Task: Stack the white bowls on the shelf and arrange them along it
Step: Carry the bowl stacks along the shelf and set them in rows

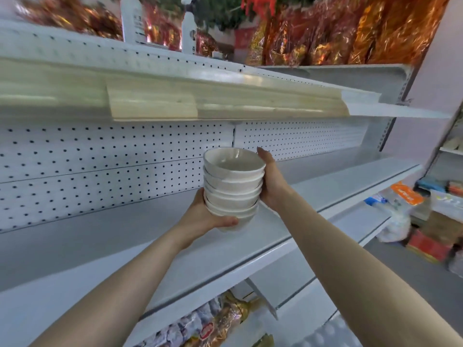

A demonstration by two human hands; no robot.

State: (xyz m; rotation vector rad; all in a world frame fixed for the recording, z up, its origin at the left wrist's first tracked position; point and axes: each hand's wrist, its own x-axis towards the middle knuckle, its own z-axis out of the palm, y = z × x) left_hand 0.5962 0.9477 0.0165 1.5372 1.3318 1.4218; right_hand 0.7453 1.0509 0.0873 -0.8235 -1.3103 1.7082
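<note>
I face a white metal shelving unit. Its back panel [100, 171] is white pegboard dotted with dark holes, with one vertical seam. The shelf [225, 249] before me is pale grey and runs off to my right. An upper shelf [375, 78] above carries a yellowed price strip [150, 101] along its edge; red and gold foil packs [350, 33] and white bottles [131, 18] stand on top. Wrapped packets [213, 326] lie below. On the right are a pinkish wall [438, 58], a grey floor [413, 284], and heaped boxes and bags [413, 221]. The light is soft and even.
</note>
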